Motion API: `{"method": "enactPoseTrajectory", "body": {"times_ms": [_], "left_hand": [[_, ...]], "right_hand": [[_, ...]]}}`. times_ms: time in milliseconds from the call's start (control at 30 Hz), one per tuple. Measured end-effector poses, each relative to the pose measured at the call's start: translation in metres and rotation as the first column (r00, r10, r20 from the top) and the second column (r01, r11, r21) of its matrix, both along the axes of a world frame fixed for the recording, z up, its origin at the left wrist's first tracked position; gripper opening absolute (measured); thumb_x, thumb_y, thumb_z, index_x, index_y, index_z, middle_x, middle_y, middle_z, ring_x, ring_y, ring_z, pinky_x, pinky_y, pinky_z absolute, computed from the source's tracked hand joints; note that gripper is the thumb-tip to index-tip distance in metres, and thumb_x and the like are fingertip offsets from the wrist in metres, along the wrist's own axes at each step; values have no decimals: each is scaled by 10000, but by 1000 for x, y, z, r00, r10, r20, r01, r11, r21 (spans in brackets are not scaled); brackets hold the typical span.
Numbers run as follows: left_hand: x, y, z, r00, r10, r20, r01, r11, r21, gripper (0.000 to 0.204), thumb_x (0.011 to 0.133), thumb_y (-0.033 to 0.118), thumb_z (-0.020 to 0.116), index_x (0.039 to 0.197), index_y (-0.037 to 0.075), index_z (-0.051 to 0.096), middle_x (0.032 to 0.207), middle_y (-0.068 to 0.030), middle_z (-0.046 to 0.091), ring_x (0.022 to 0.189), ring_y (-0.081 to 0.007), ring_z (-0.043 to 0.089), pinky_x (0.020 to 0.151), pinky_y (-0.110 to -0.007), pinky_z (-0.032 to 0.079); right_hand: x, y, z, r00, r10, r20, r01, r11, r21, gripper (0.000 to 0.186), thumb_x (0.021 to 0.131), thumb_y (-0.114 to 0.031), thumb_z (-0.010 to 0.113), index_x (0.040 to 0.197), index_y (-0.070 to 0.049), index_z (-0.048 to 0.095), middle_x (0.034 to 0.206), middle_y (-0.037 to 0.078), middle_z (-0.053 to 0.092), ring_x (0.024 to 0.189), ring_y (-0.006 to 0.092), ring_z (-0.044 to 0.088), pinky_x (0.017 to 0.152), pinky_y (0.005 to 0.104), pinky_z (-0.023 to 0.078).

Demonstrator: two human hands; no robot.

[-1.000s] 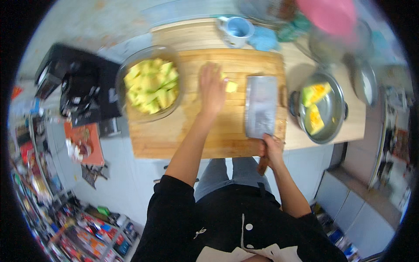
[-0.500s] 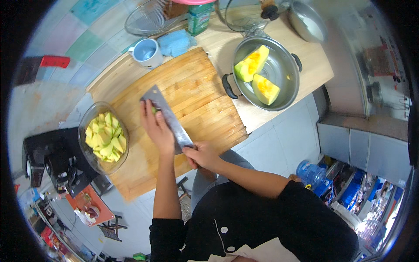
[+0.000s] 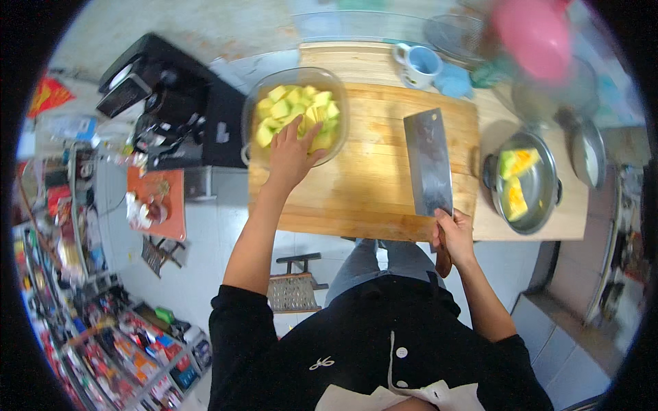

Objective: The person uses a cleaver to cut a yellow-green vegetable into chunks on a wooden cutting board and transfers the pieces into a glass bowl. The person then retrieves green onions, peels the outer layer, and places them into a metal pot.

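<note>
My left hand [image 3: 293, 156] reaches over the near side of a clear oval bowl [image 3: 345, 113], its fingers spread against the heap of pale yellow-green pumpkin chunks [image 3: 295, 103]. Whether any chunk touches its fingertips from below is hard to see. My right hand [image 3: 454, 235] is wrapped round the wooden handle of a cleaver [image 3: 429, 161]. The wide blade points away from me above the right part of a wooden cutting board [image 3: 370, 164]. The bowl stands at the board's far left corner.
Right of the board, a steel pot [image 3: 541, 214] holds pumpkin wedges [image 3: 518, 163]. A mug [image 3: 419, 65] and a blue cloth [image 3: 453, 81] lie behind the board. A pink object [image 3: 534, 34] hangs at the far right. A metal bowl [image 3: 588, 156] stands beyond the pot.
My left hand has left the blade and moved left to the bowl of chunks. My right hand has swung the cleaver to the board's right side. The view has turned left.
</note>
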State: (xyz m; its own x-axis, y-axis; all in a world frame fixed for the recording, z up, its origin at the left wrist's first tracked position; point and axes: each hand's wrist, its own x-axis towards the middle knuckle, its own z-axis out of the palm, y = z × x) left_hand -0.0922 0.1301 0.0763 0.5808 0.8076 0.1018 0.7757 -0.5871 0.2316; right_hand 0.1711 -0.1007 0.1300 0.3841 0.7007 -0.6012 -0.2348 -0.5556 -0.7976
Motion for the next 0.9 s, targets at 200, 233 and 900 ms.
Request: {"method": "enactPoseTrajectory", "body": {"times_ms": [200,233,900], "left_hand": [[33,37,-19,993,48,108,-48,999,0,434,746,14,540,1146,172,601,1153,-160,544,951,-305,557,786,-403,460],[33,39,-19,993,4,120,1,999,-42,400,756,20,550,1126,162,608,1124,-149,551,933,-298,558,769,-402,456],[389,-169,6,643,-712,281,765,612,-200,403,758,153,624,1147,65,570,1140,-147,564,1113,-302,493,955,-399,378]], "right_hand": [[6,-64,-5,999,-8,31,10,999,-45,203,870,-196,579,803,-4,594,550,6,515,460,71,492,407,219,419],[5,-66,-6,999,-3,34,5,999,-44,236,871,-204,577,792,17,602,553,10,533,477,60,508,413,214,426],[80,-49,-85,302,342,890,-597,795,-103,244,739,-131,549,965,-90,631,966,143,575,985,297,523,780,415,469]]}}
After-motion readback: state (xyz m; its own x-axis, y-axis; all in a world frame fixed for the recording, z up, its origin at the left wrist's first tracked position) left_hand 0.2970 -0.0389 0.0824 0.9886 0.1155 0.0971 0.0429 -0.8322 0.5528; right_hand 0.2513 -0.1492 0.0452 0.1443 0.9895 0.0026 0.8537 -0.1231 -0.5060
